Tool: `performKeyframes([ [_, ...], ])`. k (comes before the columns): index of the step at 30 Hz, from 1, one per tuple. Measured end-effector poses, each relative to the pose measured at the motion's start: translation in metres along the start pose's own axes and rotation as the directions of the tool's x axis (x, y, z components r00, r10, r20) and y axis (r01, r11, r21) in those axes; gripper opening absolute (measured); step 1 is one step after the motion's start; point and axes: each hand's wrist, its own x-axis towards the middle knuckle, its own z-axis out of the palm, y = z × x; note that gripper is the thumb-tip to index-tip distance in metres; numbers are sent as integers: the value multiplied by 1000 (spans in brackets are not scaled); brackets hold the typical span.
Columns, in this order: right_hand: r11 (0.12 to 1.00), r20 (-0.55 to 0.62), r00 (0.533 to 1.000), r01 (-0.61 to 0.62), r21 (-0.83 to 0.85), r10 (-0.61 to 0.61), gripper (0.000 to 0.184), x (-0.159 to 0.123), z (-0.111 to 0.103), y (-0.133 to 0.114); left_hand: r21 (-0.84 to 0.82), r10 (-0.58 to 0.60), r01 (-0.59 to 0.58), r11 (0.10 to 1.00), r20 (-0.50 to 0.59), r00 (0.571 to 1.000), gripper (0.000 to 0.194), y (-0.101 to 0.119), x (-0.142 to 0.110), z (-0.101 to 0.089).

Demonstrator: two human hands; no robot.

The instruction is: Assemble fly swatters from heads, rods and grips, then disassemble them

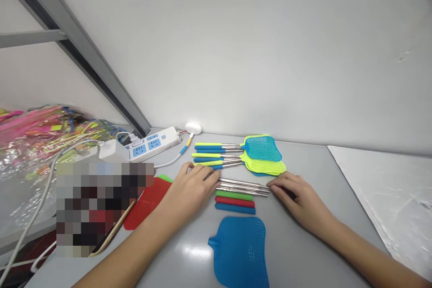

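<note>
Several slim metal rods (pixel 243 183) lie side by side across the table between my hands. My left hand (pixel 197 184), fingers curled down, closes over their left ends, which it partly hides. At the right tips, the thumb and forefinger of my right hand (pixel 295 191) pinch the rods. Just below them are a green handle sleeve (pixel 234 195), a red one (pixel 235 202) and a blue one (pixel 235 208). A loose blue fly swatter head (pixel 240 249) rests nearest me. Beyond the rods, several assembled fly swatters (pixel 263 148) in yellow and blue are piled, handles pointing left.
Red swatter heads (pixel 148 202) with a green one beneath lie behind my left forearm. A power strip (pixel 155 144) with plugs and white cables stands back left, near bagged colourful goods (pixel 50 144). White plastic sheeting (pixel 388 202) covers the right side. A blurred-out object (pixel 101 209) sits left.
</note>
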Motion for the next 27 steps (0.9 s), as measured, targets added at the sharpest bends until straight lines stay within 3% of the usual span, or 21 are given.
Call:
performKeyframes([
  [4,998,-18,1000,19,-57,-20,22,-3,1,0,76,-71,68,995,32,997,29,1,-4,-10],
  [8,959,-74,994,51,-278,-75,24,-7,4,-2,129,-138,127,983,79,987,33,2,-8,-14],
  [12,895,-83,983,112,-431,-163,23,-8,4,-4,134,-154,135,982,138,978,37,5,-8,-11],
  [16,878,-89,974,148,-455,-210,22,-9,3,-5,125,-192,172,977,169,967,47,9,-8,-6],
  [24,832,-15,997,59,-551,-80,32,-23,8,-24,57,-179,173,983,117,977,51,16,-12,-5],
  [27,803,5,996,73,-591,-87,35,-27,13,-26,45,-175,171,984,112,978,51,20,-13,-6],
])
